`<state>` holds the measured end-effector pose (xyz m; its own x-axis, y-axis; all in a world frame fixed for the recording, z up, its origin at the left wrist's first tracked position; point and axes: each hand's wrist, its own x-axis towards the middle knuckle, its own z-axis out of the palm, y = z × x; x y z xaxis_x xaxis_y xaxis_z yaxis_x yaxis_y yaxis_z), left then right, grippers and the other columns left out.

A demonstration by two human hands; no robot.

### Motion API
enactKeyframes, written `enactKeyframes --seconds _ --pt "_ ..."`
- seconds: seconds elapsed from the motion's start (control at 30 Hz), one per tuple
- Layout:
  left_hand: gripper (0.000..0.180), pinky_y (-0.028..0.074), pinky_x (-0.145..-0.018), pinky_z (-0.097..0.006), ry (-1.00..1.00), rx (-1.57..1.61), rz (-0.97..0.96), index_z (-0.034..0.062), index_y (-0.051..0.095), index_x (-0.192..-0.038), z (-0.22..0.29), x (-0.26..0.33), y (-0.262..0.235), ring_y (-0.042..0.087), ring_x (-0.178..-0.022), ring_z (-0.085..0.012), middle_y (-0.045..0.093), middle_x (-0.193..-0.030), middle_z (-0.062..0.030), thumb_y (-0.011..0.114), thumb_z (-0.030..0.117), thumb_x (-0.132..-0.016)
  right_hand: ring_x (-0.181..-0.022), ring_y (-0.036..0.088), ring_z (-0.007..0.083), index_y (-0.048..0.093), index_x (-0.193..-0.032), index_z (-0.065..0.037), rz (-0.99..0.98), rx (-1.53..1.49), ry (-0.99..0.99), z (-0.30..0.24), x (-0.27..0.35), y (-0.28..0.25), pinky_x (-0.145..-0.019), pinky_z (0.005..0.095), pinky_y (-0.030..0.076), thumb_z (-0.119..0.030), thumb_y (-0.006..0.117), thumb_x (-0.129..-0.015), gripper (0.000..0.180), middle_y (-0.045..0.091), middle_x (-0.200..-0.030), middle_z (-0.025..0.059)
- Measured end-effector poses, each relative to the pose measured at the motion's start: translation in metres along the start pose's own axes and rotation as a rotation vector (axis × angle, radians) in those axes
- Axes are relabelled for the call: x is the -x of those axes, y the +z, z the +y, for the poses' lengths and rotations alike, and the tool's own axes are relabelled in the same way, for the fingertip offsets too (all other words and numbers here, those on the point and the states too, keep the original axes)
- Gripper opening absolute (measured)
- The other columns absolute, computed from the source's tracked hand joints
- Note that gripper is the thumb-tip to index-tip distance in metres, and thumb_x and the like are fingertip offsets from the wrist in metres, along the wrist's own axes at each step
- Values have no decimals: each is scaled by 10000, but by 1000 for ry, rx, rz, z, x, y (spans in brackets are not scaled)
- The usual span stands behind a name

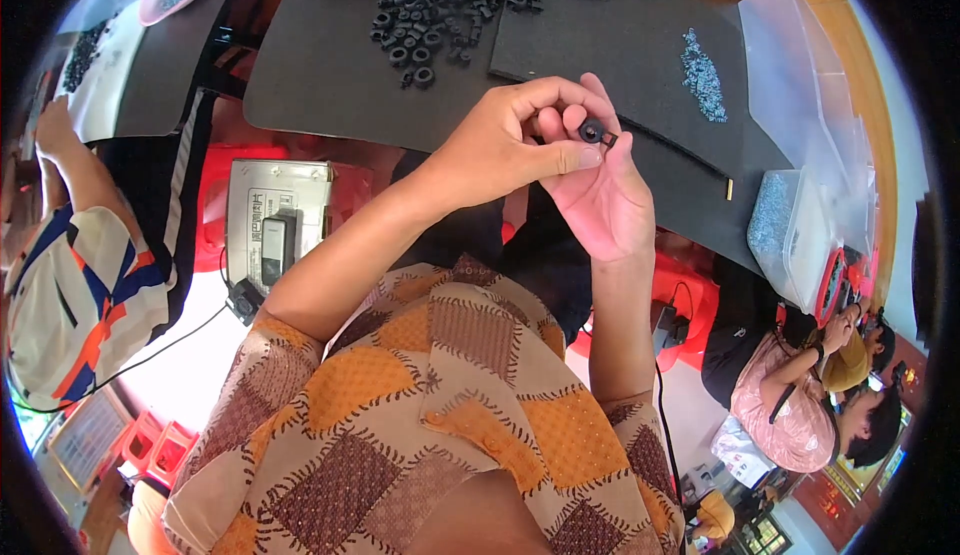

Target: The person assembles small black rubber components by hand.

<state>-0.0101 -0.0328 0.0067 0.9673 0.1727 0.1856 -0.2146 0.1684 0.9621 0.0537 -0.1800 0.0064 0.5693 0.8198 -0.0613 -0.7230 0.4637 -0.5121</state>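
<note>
Over the near edge of the dark table [315, 65], my two hands meet around a small round black part [591, 131] with a hole in its middle. My left hand [475, 150] pinches this part between its thumb and curled fingers. Close against it, my right hand [608, 210] is palm up, its thumb and fingertips closed on a tiny dark piece [609, 140] at the part's right side. The piece is too small to name, and I cannot tell whether it is joined to the part. Some of the right fingers are hidden behind the left hand.
Loose black ring-shaped parts [420, 30] lie heaped at the far middle. A pile of pale blue bits [704, 77] rests on a black board [620, 45]. A clear tub [790, 225] stands at right, a pink basin [150, 5] at far left. Other people sit on both sides.
</note>
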Motion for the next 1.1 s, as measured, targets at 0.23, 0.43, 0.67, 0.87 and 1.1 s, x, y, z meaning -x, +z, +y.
enactKeyframes --seconds 0.23,0.43,0.67,0.87,1.1 --pt "255 422 -642 -175 -18 48 27 55 678 -1051 6 2 -3 471 -676 -5 528 -735 83 748 63 -806 -1239 550 263 318 -1474 -115 -16 -70 20 6 -1 5 -1051 420 445 -318 655 -934 669 581 -1262 93" --pt "314 486 -843 -237 14 138 -16 40 647 -1113 10 0 -1 606 -927 -83 669 -1042 -29 742 39 -814 -1241 547 257 322 -1481 -130 -65 -163 3 12 -1 4 -1046 419 450 -316 643 -941 655 578 -1270 77" --pt "212 465 -692 -194 -55 -11 71 36 689 -1010 24 4 2 525 -741 -20 605 -853 46 746 56 -807 -1232 556 271 323 -1480 -132 -106 -212 -14 17 -3 4 -1041 414 457 -317 643 -940 654 580 -1269 88" --pt "176 460 -604 -194 -74 -60 7 33 698 -986 32 3 -1 494 -659 -12 551 -774 58 729 51 -813 -1226 559 293 316 -1472 -87 -97 -142 2 11 1 0 -1039 419 468 -312 654 -933 675 570 -1286 140" --pt "184 493 -708 -203 12 -313 -66 32 708 -993 39 0 -8 589 -781 -41 652 -844 8 743 63 -814 -1153 593 256 351 -1443 -45 39 224 -9 -6 9 7 -1003 374 487 -229 651 -939 615 556 -1285 180"
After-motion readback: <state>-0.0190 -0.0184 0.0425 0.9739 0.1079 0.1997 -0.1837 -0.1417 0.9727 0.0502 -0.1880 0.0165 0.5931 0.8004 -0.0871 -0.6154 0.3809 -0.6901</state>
